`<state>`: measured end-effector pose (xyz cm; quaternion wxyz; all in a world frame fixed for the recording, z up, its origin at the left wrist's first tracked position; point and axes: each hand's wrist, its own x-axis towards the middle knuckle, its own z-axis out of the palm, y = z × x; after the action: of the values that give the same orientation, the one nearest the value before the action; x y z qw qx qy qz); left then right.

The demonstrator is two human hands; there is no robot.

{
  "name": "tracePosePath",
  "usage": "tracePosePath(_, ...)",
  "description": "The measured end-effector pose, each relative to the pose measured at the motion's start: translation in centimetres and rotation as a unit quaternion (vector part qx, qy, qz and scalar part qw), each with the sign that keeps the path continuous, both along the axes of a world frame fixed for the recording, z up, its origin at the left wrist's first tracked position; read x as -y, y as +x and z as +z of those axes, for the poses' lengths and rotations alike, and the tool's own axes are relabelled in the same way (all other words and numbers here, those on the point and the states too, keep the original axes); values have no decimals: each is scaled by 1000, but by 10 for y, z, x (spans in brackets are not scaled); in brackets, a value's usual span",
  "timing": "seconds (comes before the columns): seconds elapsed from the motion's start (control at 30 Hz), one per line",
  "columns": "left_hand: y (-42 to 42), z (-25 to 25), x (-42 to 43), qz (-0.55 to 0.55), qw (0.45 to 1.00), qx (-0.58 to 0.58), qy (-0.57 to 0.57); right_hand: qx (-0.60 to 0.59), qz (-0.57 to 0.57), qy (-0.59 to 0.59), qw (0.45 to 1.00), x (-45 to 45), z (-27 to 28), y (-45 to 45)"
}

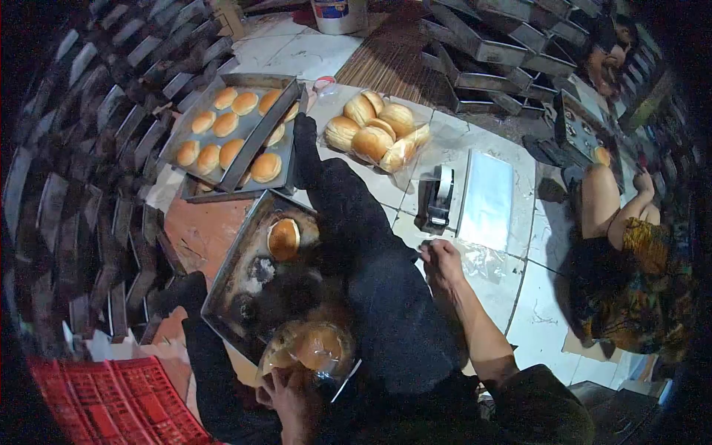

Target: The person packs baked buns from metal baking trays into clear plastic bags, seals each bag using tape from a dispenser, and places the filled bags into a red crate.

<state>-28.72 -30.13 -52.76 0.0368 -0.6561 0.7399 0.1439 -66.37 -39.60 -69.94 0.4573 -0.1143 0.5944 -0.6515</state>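
My left hand (288, 397) is closed on the lower edge of a clear plastic bag of buns (320, 347), at the bottom centre over a dark baking tray (236, 278). One loose bun (283, 239) lies in that tray. My right hand (443, 263) is just below a black tape dispenser (439, 199), its fingers curled together; whatever they may pinch is too small to make out. To the right of the dispenser lies a stack of clear plastic bags (486, 194), with a crumpled piece of plastic (482, 261) below it.
Upper left, two stacked trays (194, 165) hold several buns. A filled bag of buns (374, 130) lies on the tiles ahead. Empty tins (504, 52) are piled around. A red crate (111, 400) stands lower left. Another person (630, 282) sits at right beside a tray (575, 122).
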Motion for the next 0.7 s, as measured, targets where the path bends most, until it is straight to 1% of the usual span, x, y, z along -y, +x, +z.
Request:
tracePosePath(0.03,-7,10,6,16,1000,-5,9,149,19,18,989,4,1,-1)
tracePosePath(0.07,-11,18,11,34,999,-9,18,186,198,23,962,0,13,-7)
tracePosePath(0.1,-12,19,14,44,999,-10,19,204,178,60,961,0,-9,0)
tracePosePath(0.17,-8,16,18,-2,995,-62,-77,150,90,28,984,-13,56,17)
tracePosePath(0.2,-9,20,21,-6,994,-74,-78,161,78,-1,984,-23,59,11)
tracePosePath(0.23,-12,24,24,-3,993,-85,-78,148,147,-120,971,-31,48,-10)
tracePosePath(0.27,-13,26,22,-10,992,-79,-93,57,6,-65,996,-35,85,1)
tracePosePath(0.3,-13,26,17,-17,991,-74,-106,-8,35,-165,986,-47,125,1)
tracePosePath(0.33,-13,28,15,10,991,-83,-104,-76,41,-232,969,-55,161,8)
tracePosePath(0.37,-15,27,16,31,989,-97,-108,-141,41,-306,941,-58,190,13)
tracePosePath(0.43,-13,18,18,66,989,-98,-86,-165,176,-383,892,-66,227,47)
tracePosePath(0.47,-12,14,20,74,990,-98,-66,-201,231,-339,890,-69,231,71)
tracePosePath(0.5,-9,11,22,90,988,-108,-72,-243,304,-335,858,-65,223,98)
tracePosePath(0.53,-7,8,24,54,987,-115,-97,-311,356,-275,837,-67,230,126)
tracePosePath(0.57,-5,6,23,17,985,-120,-122,-369,386,-251,807,-68,226,146)
tracePosePath(0.6,-5,5,21,28,958,-192,-210,-403,401,-259,781,-69,219,162)
tracePosePath(0.63,-5,5,22,41,956,-196,-214,-485,410,-269,724,-69,214,174)
tracePosePath(0.7,-6,11,24,50,963,-201,-172,-529,382,-256,713,-69,195,196)
